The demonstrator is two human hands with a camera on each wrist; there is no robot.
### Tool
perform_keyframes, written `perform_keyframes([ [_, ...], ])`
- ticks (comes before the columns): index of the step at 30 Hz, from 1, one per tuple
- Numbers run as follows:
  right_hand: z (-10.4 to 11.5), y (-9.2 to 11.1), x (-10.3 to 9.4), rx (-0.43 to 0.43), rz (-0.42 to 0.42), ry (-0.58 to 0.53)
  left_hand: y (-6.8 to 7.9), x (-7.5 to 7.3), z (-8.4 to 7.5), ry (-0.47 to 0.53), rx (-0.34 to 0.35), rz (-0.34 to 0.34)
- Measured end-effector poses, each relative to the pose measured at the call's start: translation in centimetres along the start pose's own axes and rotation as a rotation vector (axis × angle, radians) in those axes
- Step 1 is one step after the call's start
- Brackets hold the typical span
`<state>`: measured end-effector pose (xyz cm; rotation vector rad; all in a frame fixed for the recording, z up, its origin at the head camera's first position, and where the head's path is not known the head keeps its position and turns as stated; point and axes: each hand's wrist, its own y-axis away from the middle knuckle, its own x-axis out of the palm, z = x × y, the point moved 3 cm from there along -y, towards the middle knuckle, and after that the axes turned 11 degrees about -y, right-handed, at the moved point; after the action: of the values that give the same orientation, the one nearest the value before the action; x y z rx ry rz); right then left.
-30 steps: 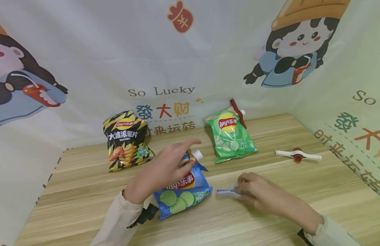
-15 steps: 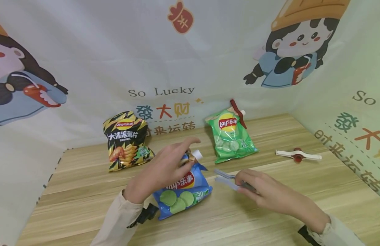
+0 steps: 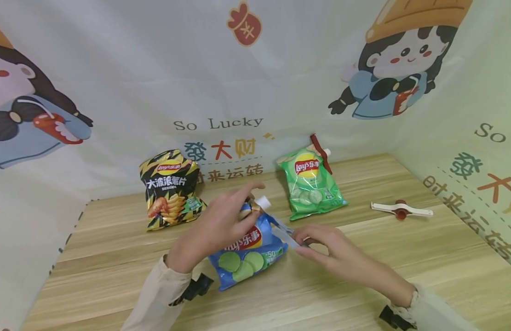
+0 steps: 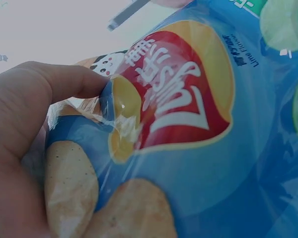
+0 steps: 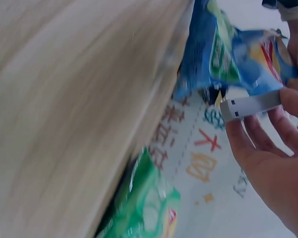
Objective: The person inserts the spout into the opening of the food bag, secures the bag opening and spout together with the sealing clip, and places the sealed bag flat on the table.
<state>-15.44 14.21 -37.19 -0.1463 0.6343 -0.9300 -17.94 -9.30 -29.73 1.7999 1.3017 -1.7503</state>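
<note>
My left hand [image 3: 215, 225] pinches the folded top of a blue Lay's potato chip bag [image 3: 244, 264] in the middle of the wooden table. In the left wrist view, its thumb and finger grip the bag's crinkled upper part beside the red logo. My right hand [image 3: 335, 250] holds a pale grey-blue bag clip [image 3: 283, 233] between thumb and fingers. The clip's two arms are spread, and their tips overlap the right end of the bag's folded top in the head view. A white cap-like piece [image 3: 262, 202] shows just past the left fingers.
A black-and-yellow chip bag [image 3: 168, 188] leans at the back left. Behind the right hand stands a green chip bag [image 3: 311, 184] with a red clip [image 3: 321, 154] across its top corner. A white-and-red clip [image 3: 401, 209] lies at the right. Printed cloth [image 3: 296, 69] walls the back.
My right hand has lifted the grey-blue clip, its arms have spread, and it has moved left to the blue bag's top. The left hand keeps its hold, shifting only slightly.
</note>
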Motion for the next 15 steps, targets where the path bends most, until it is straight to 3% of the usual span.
perform_keyframes([
  [5, -0.4, -1.2, 1.3, 0.055, -0.033, -0.145, 0.0, -0.3, 0.3, 0.075, -0.030, -0.013],
  [11, -0.9, -2.3, 1.6, 0.105, -0.066, -0.193, 0.0, -0.5, 0.5, 0.111, -0.026, -0.042],
  [15, -0.9, -2.6, 1.9, 0.091, -0.052, -0.246, -0.1, -0.5, 0.6, 0.123, -0.007, -0.044],
])
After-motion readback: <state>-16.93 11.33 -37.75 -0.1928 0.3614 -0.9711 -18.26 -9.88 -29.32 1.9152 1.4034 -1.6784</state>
